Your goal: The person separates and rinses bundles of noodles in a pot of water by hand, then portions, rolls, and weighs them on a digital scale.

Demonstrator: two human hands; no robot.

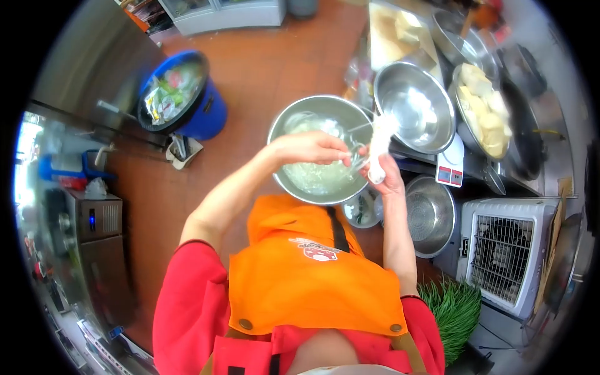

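Note:
A large steel bowl [273,134] is below both of my hands, with pale, translucent noodle-like strands [312,178] in it. Over the bowl's right rim, my right hand [390,177] is wrapped round a long white bundle, which looks like glass noodles [379,145]. My left hand [315,148] reaches across the bowl from the left, its fingers pinched together beside the bundle. Thin, shiny strands [358,157] show at its fingertips, blurred, and some run toward the bundle. Whether the left fingers grip them is hard to make out.
An empty-looking steel bowl [415,106] stands to the right, by a white scale [450,164]. Beyond it, another bowl holds pale yellow chunks [484,112]. A perforated steel basin [430,215] and a fan unit [502,253] are lower right. A blue bin [209,115] stands on the floor.

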